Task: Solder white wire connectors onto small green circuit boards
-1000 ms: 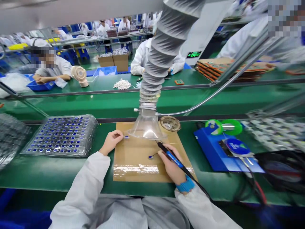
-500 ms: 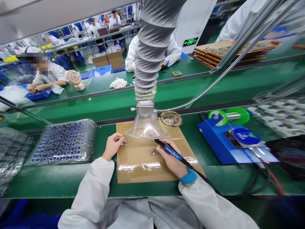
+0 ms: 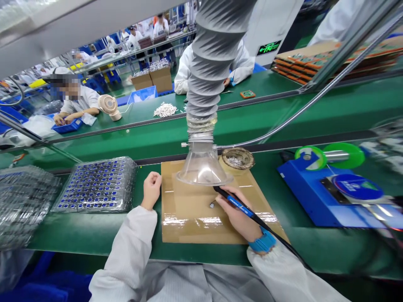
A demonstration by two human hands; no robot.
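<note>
- Far left on the green desk (image 3: 94, 230): stack of clear blister trays (image 3: 25, 201), contents too blurred to tell.
- Next to it, 2nd clear tray stack (image 3: 97, 184), pockets filled w/ rows of small blue parts; lies just left of the left hand.
- Left hand (image 3: 151, 189): curled into a loose fist, resting at the left edge of the cardboard mat (image 3: 195, 222); can't tell if anything is pinched inside.
- Cardboard mat: flat on desk centre, glossy tape strip across its near part.
- Above mat: clear funnel hood (image 3: 203, 167) on a grey ribbed duct (image 3: 210, 67), mouth hanging just over the mat's far half.
- Small metal part (image 3: 213, 204): lies on the mat, just left of the right hand's fingertips, below the hood rim.
- Right hand (image 3: 239, 214): closed round a blue-and-black soldering iron (image 3: 234, 200), pen-style; tip end points up-left toward the hood, black cable runs back past a blue wristband (image 3: 264, 243).
- Just right of hood, at the mat's far corner: round tan dish (image 3: 236, 159) holding silvery bits, prob. solder scraps.
- Further right: blue station box (image 3: 317, 197) w/ green spool (image 3: 343, 154) on top, round label plate (image 3: 357, 186) on its face.
- Back, across the belt: cardboard boxes (image 3: 153, 79) heaped w/ white pieces, loose white pile (image 3: 164, 110) on the far desk, blue bin (image 3: 67, 126) under another person's hands, small fan (image 3: 108, 105) beside.
</note>
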